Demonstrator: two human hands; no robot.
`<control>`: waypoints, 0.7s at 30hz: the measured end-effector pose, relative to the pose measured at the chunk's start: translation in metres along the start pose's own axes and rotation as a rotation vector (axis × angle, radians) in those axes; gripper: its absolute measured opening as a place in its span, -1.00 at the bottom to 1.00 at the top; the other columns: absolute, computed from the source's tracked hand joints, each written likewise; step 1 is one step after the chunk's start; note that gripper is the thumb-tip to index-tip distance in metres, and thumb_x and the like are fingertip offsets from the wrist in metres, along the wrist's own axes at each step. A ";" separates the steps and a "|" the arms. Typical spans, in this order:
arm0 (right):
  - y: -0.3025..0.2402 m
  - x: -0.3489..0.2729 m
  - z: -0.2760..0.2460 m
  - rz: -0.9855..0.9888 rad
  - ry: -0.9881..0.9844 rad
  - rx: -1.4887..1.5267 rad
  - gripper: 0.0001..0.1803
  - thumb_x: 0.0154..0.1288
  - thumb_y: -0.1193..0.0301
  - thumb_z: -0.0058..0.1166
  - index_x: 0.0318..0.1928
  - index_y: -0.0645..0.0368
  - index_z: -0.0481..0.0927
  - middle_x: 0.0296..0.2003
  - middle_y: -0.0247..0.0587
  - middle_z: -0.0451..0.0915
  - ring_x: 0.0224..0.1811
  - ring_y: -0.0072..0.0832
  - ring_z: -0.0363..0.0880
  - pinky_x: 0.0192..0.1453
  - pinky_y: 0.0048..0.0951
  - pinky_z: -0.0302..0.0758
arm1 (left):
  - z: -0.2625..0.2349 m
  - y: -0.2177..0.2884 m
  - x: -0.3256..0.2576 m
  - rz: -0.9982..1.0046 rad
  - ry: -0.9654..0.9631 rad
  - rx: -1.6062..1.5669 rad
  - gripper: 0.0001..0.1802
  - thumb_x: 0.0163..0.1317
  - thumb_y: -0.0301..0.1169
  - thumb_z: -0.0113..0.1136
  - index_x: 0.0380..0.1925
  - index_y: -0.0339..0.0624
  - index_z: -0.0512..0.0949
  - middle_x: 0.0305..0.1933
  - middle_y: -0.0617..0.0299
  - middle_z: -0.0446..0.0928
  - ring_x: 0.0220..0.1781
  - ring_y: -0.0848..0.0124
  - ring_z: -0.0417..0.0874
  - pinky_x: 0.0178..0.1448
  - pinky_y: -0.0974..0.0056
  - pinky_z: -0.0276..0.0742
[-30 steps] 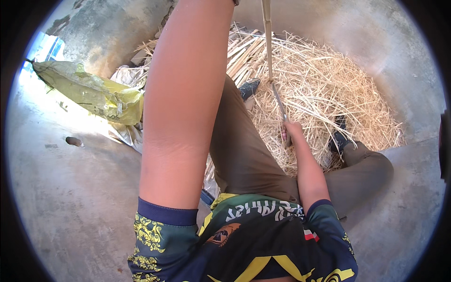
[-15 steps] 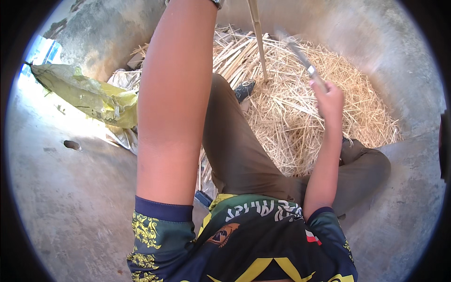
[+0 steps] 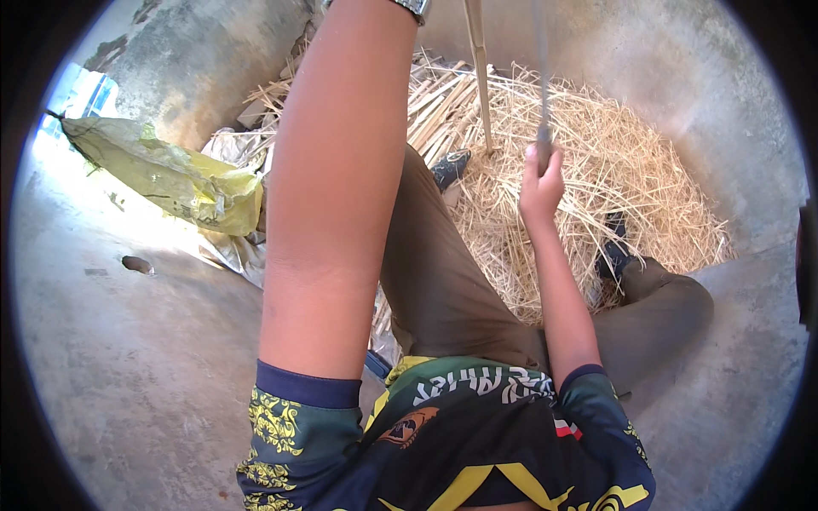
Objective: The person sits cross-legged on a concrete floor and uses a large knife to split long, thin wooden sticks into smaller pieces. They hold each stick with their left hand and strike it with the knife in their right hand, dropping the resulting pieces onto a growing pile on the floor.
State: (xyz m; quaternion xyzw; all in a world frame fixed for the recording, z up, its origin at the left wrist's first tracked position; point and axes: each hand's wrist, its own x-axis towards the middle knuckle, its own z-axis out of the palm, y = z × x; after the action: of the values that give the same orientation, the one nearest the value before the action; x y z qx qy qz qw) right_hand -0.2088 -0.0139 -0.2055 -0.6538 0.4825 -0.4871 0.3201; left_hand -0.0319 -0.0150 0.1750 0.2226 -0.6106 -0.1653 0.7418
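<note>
My right hand (image 3: pixel 542 189) is closed around the handle of a knife (image 3: pixel 544 102). Its long thin blade points up and away from me, blurred by motion toward the tip. Just left of the blade, a pale bamboo-like stick (image 3: pixel 481 77) slants down from the top edge, its lower end at the straw. My left arm (image 3: pixel 336 170) stretches far forward with a silvery watch or bracelet (image 3: pixel 417 8) at the wrist. The left hand lies beyond the top edge, so what it holds is hidden.
Loose straw-like shavings (image 3: pixel 630 162) are heaped between my legs, with flat split strips (image 3: pixel 439 102) at their left. My feet in dark patterned footwear (image 3: pixel 450 169) rest among them. A yellow sack (image 3: pixel 170 170) lies at left. A curved concrete wall (image 3: pixel 707 94) surrounds the pile.
My right hand has moved left, nearer the stick. The knife has swung from a tilt toward the upper left to nearly straight ahead. My left arm and the stick have shifted slightly right.
</note>
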 end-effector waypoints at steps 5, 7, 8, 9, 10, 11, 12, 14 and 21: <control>0.140 0.003 0.027 0.339 -0.279 -0.074 -0.34 0.25 0.19 0.28 0.23 0.33 0.42 -0.24 0.04 0.69 -0.26 -0.25 0.73 -0.16 -0.31 0.60 | 0.017 0.008 0.001 -0.001 -0.001 -0.027 -0.65 0.45 -0.18 -0.17 -0.06 -0.27 0.35 -0.68 0.47 0.05 -0.73 0.55 0.05 -0.63 0.34 -0.04; 0.135 -0.011 0.024 0.479 -0.336 0.020 -0.30 0.19 0.38 0.34 0.27 0.42 0.38 -0.28 -0.02 0.69 -0.40 -0.45 0.71 -0.31 -0.47 0.62 | 0.007 0.006 -0.001 -0.052 0.046 -0.044 -0.66 0.45 -0.19 -0.18 -0.07 -0.26 0.35 -0.68 0.47 0.04 -0.73 0.55 0.05 -0.63 0.34 -0.05; 0.132 -0.014 0.024 0.596 -0.265 0.270 -0.29 0.16 0.44 0.36 0.28 0.42 0.37 -0.30 -0.07 0.69 -0.45 -0.50 0.67 -0.38 -0.47 0.57 | 0.006 0.006 0.001 -0.076 0.063 -0.064 -0.66 0.45 -0.19 -0.18 -0.07 -0.26 0.35 -0.69 0.47 0.04 -0.73 0.55 0.05 -0.63 0.34 -0.06; 0.128 -0.009 0.023 0.600 -0.251 0.222 -0.30 0.16 0.43 0.37 0.26 0.42 0.39 -0.30 -0.07 0.69 -0.46 -0.52 0.65 -0.41 -0.48 0.57 | 0.005 0.006 0.003 -0.065 0.060 -0.055 -0.67 0.46 -0.19 -0.18 -0.07 -0.25 0.35 -0.69 0.47 0.04 -0.73 0.55 0.05 -0.63 0.34 -0.06; 0.116 -0.004 0.017 0.605 -0.241 0.174 -0.32 0.16 0.42 0.38 0.24 0.42 0.40 -0.30 -0.07 0.69 -0.48 -0.54 0.63 -0.44 -0.48 0.56 | 0.005 0.006 0.000 -0.057 0.060 -0.042 -0.67 0.46 -0.19 -0.18 -0.08 -0.25 0.35 -0.69 0.47 0.04 -0.73 0.54 0.05 -0.64 0.34 -0.07; 0.105 0.003 0.010 0.611 -0.223 0.121 -0.33 0.16 0.42 0.39 0.22 0.42 0.41 -0.31 -0.08 0.69 -0.49 -0.56 0.62 -0.46 -0.49 0.56 | 0.006 0.007 0.000 -0.049 0.059 -0.039 -0.68 0.46 -0.19 -0.18 -0.09 -0.24 0.35 -0.69 0.47 0.04 -0.73 0.54 0.04 -0.64 0.34 -0.07; 0.096 0.012 0.002 0.611 -0.215 0.244 -0.44 0.20 0.41 0.37 0.13 0.39 0.45 -0.37 -0.15 0.66 -0.54 -0.63 0.53 -0.55 -0.57 0.50 | 0.006 0.006 -0.001 -0.050 0.052 -0.044 -0.68 0.46 -0.19 -0.18 -0.09 -0.23 0.35 -0.69 0.47 0.04 -0.73 0.54 0.05 -0.64 0.34 -0.08; 0.064 0.031 -0.014 0.608 -0.212 0.268 -0.63 0.30 0.41 0.28 0.01 0.34 0.49 -0.48 -0.28 0.56 -0.61 -0.69 0.43 -0.62 -0.68 0.39 | 0.007 0.005 0.001 -0.043 0.036 -0.051 -0.70 0.46 -0.19 -0.18 -0.11 -0.22 0.35 -0.69 0.46 0.04 -0.73 0.54 0.05 -0.64 0.34 -0.08; -0.059 0.046 -0.105 0.383 -0.074 0.515 -0.80 0.43 0.38 0.15 -0.11 0.26 0.54 -0.52 -0.38 0.49 -0.63 -0.75 0.31 -0.62 -0.70 0.31 | 0.013 0.002 0.005 -0.053 0.044 -0.083 -0.70 0.48 -0.17 -0.14 -0.15 -0.20 0.36 -0.69 0.45 0.04 -0.74 0.55 0.05 -0.64 0.33 -0.08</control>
State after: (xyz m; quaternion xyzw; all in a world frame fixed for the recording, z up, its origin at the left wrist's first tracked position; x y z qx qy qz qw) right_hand -0.2862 -0.0324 -0.1041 -0.4658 0.4457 -0.5001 0.5781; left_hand -0.0434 -0.0173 0.1819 0.2111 -0.5805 -0.2051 0.7593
